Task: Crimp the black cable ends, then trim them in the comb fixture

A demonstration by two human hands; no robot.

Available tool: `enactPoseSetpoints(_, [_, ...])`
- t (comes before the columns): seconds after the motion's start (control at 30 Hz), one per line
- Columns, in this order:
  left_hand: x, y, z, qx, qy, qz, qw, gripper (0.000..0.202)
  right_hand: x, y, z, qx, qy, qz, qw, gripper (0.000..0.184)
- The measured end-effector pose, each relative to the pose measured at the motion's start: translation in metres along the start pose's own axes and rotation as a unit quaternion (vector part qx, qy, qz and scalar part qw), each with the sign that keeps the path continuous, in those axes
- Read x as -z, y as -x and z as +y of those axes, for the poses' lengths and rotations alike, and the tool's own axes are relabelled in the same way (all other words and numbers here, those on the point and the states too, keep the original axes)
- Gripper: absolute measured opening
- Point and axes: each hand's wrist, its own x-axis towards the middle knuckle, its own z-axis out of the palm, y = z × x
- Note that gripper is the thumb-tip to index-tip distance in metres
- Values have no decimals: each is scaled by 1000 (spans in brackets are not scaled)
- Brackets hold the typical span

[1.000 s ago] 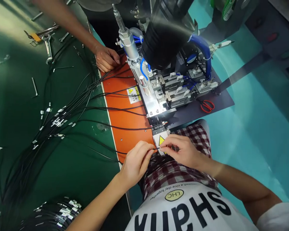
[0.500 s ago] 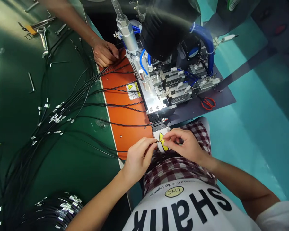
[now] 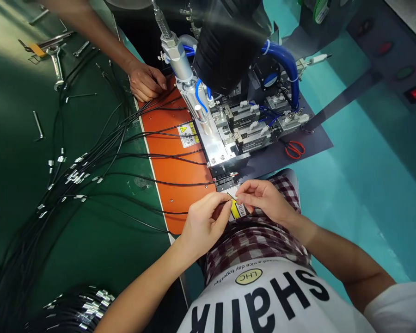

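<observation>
My left hand (image 3: 206,219) is closed in a pinch on the end of a black cable (image 3: 173,212), which runs in from the left over the orange plate. Fingertip to fingertip with it, my right hand (image 3: 263,199) pinches the thin wire ends at the cable's tip; the wires are tiny and partly hidden by the fingers. Below both hands lies a white label with a yellow arrow (image 3: 235,210). Just beyond them, another black cable with bared coloured wire ends (image 3: 233,175) rests in the black slotted holder (image 3: 223,179) at the machine's edge.
The metal machine (image 3: 208,134) with blue air hoses stands ahead. Another person's hand (image 3: 147,83) rests at the far end of the orange plate (image 3: 175,185). Bundled black cables (image 3: 78,175) and a wrench (image 3: 57,67) lie on the green table. Red-handled scissors (image 3: 294,149) lie right.
The view has shifted slightly, moving the machine left in the picture. My hands stay together at the cable end, with the right fingers now closer over the wires.
</observation>
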Motion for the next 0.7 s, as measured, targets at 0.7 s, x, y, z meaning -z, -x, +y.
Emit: enactPoseSetpoints(0.7, [-9, -11, -2, 74, 127, 66, 987, 12, -11, 3, 7, 120, 192, 74, 971, 13])
